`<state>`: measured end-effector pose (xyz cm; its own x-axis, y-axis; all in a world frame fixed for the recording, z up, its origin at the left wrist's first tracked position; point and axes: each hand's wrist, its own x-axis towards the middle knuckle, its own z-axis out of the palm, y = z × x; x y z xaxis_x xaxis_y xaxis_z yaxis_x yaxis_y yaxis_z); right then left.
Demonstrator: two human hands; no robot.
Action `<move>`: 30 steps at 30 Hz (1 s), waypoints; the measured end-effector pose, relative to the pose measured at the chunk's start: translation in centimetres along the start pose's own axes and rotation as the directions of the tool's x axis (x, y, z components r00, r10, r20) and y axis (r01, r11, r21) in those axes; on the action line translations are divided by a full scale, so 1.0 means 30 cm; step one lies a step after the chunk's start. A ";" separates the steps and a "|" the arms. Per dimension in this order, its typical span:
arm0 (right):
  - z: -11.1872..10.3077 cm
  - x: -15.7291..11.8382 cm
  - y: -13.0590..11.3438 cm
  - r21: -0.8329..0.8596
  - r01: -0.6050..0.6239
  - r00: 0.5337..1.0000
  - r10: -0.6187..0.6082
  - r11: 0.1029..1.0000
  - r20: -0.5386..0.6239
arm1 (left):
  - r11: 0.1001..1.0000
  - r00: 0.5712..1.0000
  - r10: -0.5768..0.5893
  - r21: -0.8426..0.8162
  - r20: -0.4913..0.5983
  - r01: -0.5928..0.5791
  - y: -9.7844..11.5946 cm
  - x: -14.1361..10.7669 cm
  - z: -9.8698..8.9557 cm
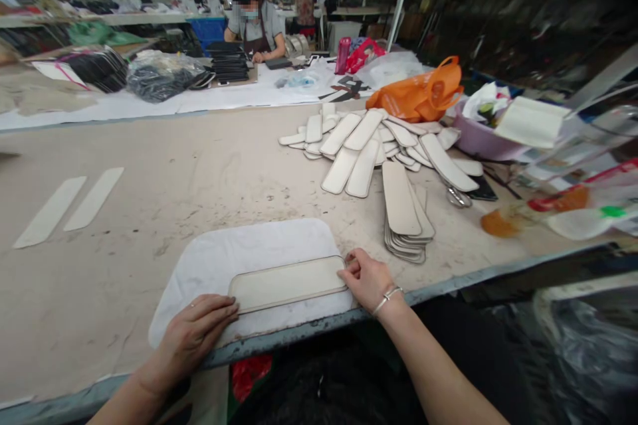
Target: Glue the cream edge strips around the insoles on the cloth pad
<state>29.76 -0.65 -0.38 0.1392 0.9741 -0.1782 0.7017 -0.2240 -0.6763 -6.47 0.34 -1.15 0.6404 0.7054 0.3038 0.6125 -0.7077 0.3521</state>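
A long cream panel (289,282) with rounded corners and a dark edge lies on a white cloth (259,239) at the table's front edge. The material looks like leather, though I cannot be sure. My right hand (367,279) has its fingers curled together on the panel's right end, pinching the corner. At the opposite end, my left hand (202,325) rests with fingers stretched out side by side, their tips touching the panel's left edge; its thumb is hidden. Right of the cloth stands a stack of similar panels (401,202).
A loose heap of cream panels (349,139) lies farther back, beside an orange bag (419,94) and a purple basin (478,139). Two pale strips (50,212) lie at left. Bottles and a jar (503,220) stand at right. A person (256,23) sits across the table.
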 end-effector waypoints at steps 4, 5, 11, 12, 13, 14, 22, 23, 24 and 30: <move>0.002 -0.002 -0.003 -0.062 0.052 0.999 -0.053 0.997 -0.005 | 1.000 1.000 0.006 -0.007 0.013 -0.006 -0.007 -0.008 0.005; 0.002 -0.002 -0.001 -0.077 0.068 0.998 -0.069 0.995 -0.009 | 1.000 1.000 0.009 -0.009 0.017 -0.008 -0.007 -0.008 0.005; -0.008 -0.001 0.028 -0.098 0.072 0.990 -0.083 0.993 -0.112 | 1.000 1.000 0.014 -0.004 0.000 -0.014 0.003 0.003 0.000; -0.011 -0.005 0.029 -0.076 0.087 0.986 -0.097 0.993 -0.138 | 1.000 1.000 0.014 -0.002 -0.005 -0.014 0.005 0.004 -0.001; -0.013 -0.012 0.025 -0.062 0.119 0.977 -0.128 0.991 -0.171 | 1.000 1.000 0.014 0.000 -0.008 -0.014 0.007 0.006 -0.002; -0.012 -0.020 0.018 -0.064 0.170 0.962 -0.180 0.983 -0.205 | 1.000 1.000 0.017 0.001 -0.010 -0.017 0.010 0.008 -0.002; 0.125 -0.117 -0.072 -0.324 0.577 0.815 -0.559 0.750 0.156 | 1.000 1.000 0.015 0.016 -0.017 -0.015 0.036 0.014 -0.009; 0.140 -0.121 -0.073 -0.342 0.568 0.822 -0.539 0.748 0.186 | 1.000 1.000 0.011 0.012 -0.012 -0.011 0.035 0.011 -0.011; 0.151 -0.123 -0.072 -0.354 0.562 0.827 -0.521 0.748 0.211 | 1.000 1.000 -0.005 0.001 -0.007 0.005 0.034 0.006 -0.014; 0.152 -0.119 -0.059 -0.357 0.563 0.827 -0.511 0.745 0.235 | 0.955 0.912 -0.294 -0.041 -0.286 0.295 0.107 0.025 -0.011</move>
<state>24.82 -3.87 -1.81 -0.4081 0.9124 0.0305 0.8511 0.3923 -0.3488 -4.17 -1.38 0.49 0.2719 0.8626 0.4265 0.7542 -0.4663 0.4622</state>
